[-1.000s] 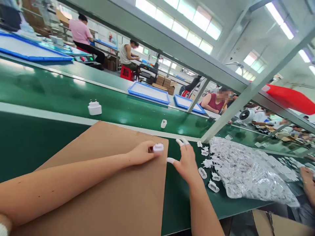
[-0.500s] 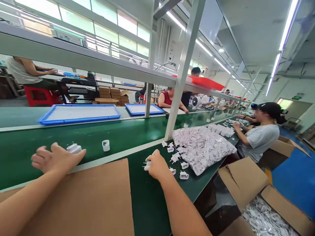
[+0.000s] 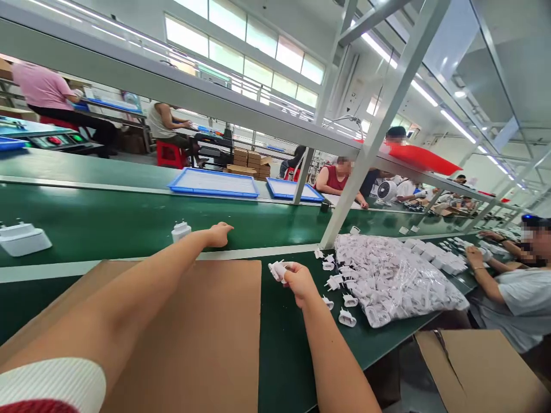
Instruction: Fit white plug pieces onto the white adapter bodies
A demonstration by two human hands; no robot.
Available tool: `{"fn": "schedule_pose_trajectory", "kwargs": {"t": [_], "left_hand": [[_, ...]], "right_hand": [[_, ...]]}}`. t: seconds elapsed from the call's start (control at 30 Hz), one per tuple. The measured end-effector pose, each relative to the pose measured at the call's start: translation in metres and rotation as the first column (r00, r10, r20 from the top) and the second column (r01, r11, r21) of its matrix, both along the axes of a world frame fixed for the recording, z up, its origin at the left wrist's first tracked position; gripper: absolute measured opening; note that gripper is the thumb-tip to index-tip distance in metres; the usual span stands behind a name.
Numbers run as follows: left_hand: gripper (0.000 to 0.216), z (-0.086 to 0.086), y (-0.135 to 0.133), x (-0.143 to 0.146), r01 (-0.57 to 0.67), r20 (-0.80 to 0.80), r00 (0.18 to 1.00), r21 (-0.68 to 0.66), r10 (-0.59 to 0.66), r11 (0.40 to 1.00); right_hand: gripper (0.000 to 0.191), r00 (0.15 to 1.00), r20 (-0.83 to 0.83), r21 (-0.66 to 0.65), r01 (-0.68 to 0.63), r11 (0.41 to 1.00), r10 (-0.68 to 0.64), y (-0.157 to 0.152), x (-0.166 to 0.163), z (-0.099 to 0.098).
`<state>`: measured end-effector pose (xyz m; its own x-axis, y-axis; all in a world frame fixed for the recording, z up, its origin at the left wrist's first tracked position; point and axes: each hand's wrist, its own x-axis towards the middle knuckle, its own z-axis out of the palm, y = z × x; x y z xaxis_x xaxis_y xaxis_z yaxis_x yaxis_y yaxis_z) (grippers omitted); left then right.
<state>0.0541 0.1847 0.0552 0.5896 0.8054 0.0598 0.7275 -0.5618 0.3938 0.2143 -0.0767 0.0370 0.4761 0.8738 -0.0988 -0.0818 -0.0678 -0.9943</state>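
Observation:
My left hand (image 3: 220, 234) reaches over the green belt with its fingers curled together. Whatever lies in or under them is hidden. Just left of it, a white plug adapter (image 3: 181, 230) stands on the belt with its pins up, partly behind my forearm. My right hand (image 3: 299, 281) is closed on white two-pin plug parts (image 3: 279, 271) above the green bench; how many it holds I cannot tell. Several loose plug parts (image 3: 346, 317) lie to its right, beside a clear bag (image 3: 396, 281) full of white parts.
Another white adapter (image 3: 23, 238) stands at the belt's far left. A cardboard sheet (image 3: 206, 332) covers the near bench. A metal post (image 3: 365, 155) rises behind the bag. Blue-rimmed trays (image 3: 215, 192) lie across the belt. An open carton (image 3: 482, 361) and a co-worker (image 3: 516, 287) are at the right.
My view has swung left. My left hand has moved right, past the adapter to where an open white housing stood, and its fingers have closed. My right hand has lifted with the plug parts.

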Motion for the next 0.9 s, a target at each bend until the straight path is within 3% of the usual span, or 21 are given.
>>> {"fn": "schedule_pose_trajectory", "kwargs": {"t": [0.17,0.33,0.43,0.53,0.67,0.77,0.9], "left_hand": [[0.043,0.019,-0.02,-0.033,0.057,0.015,0.998,0.021,-0.057,0.998],[0.049,0.014,-0.098,-0.045,0.156,0.108,0.981,0.051,-0.16,0.986],[0.044,-0.001,-0.153,-0.048,0.236,0.169,0.957,0.019,-0.236,0.972],[0.04,-0.017,-0.185,-0.05,0.275,0.205,0.942,-0.018,-0.265,0.961],[0.043,-0.033,-0.187,-0.055,0.234,0.346,0.924,-0.172,-0.164,0.957],[0.044,-0.039,-0.182,-0.057,0.278,0.417,0.895,-0.246,-0.158,0.928],[0.042,-0.042,-0.181,-0.057,0.314,0.415,0.888,-0.235,-0.197,0.92]], "right_hand": [[0.046,0.987,-0.148,0.037,-0.052,0.998,0.057,-0.004,-0.005,0.01],[0.041,0.977,-0.187,0.045,-0.097,0.994,0.104,-0.007,-0.012,0.011],[0.034,0.991,-0.054,0.089,-0.116,0.989,0.121,-0.01,-0.021,0.011],[0.03,0.981,0.177,0.106,-0.098,0.99,0.079,-0.015,-0.031,0.011],[0.034,0.94,0.336,0.138,-0.115,0.984,0.063,-0.018,-0.036,0.01],[0.039,0.95,0.284,0.144,-0.179,0.973,0.132,-0.019,-0.037,0.01],[0.031,0.932,0.254,0.086,-0.288,0.954,0.259,-0.019,-0.04,0.009]]}}
